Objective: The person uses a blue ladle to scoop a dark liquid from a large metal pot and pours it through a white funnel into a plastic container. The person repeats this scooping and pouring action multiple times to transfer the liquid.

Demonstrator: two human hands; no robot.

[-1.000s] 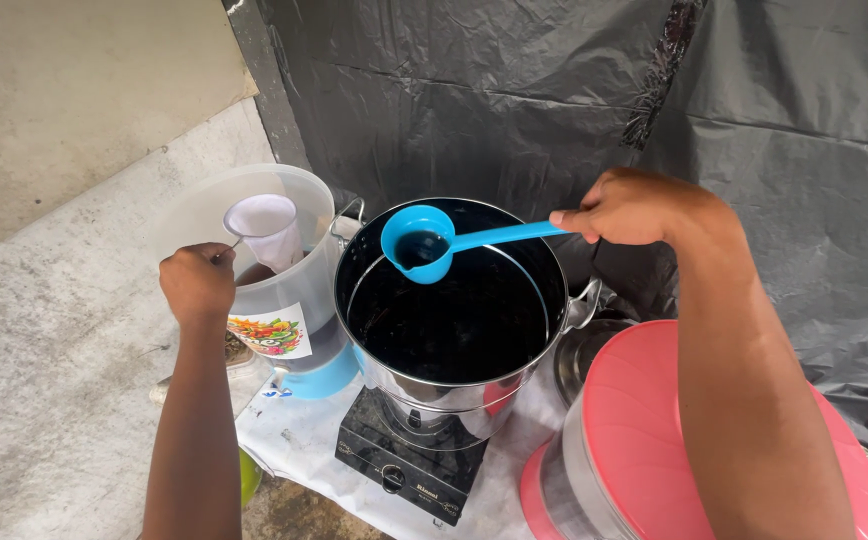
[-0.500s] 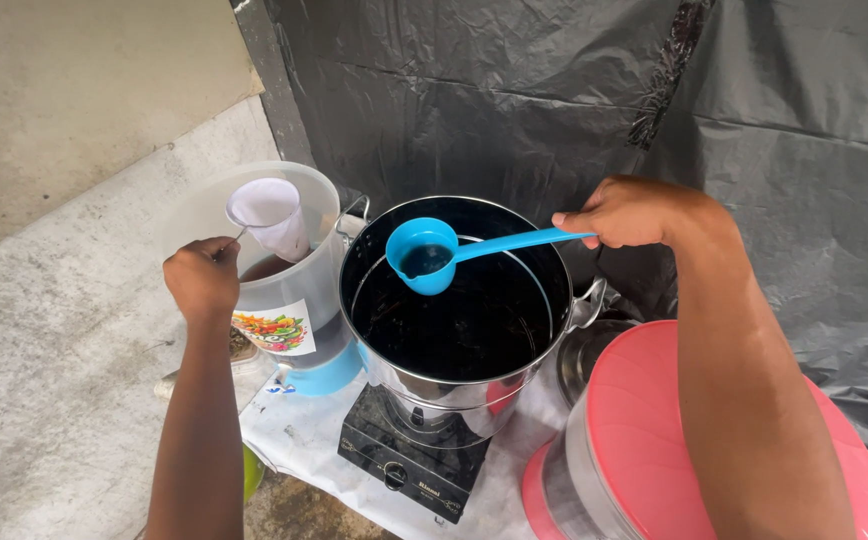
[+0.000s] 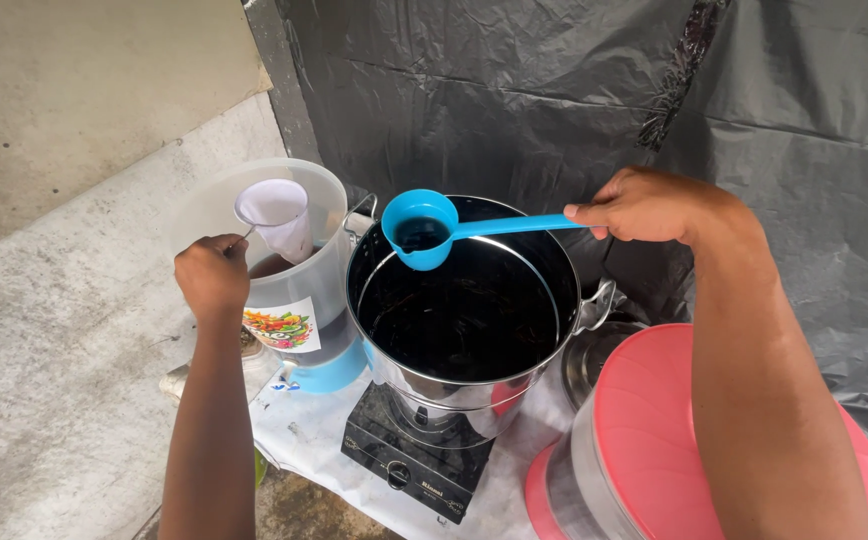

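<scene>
Nearest to the camera, at the lower right, stands a pink-lidded container [image 3: 654,440] with clear walls; what is in it cannot be seen. Beside it a black single-burner stove [image 3: 409,460] sits on a white cloth [image 3: 304,430], and on the stove stands a big steel pot [image 3: 464,320] filled with a very dark liquid.

To the left of the pot, just beside it, is a clear plastic jug [image 3: 299,270] with a blue base and a fruit picture on its wall. It holds some dark liquid at the bottom. A small white cloth strainer [image 3: 276,215] hangs inside the jug mouth. The left hand [image 3: 212,278] is closed around the thin strainer handle at the near rim of the jug.

The right hand [image 3: 654,205] is closed on the far end of the handle of a blue ladle [image 3: 422,228]. The ladle bowl carries dark liquid and is held level above the far left rim of the pot, well away from the fingers that hold it, and near the jug.

Compared with half a second before, the ladle bowl has moved a little toward the jug and higher; the strainer has stayed in place.

Behind all stands a black plastic sheet [image 3: 554,100].
</scene>
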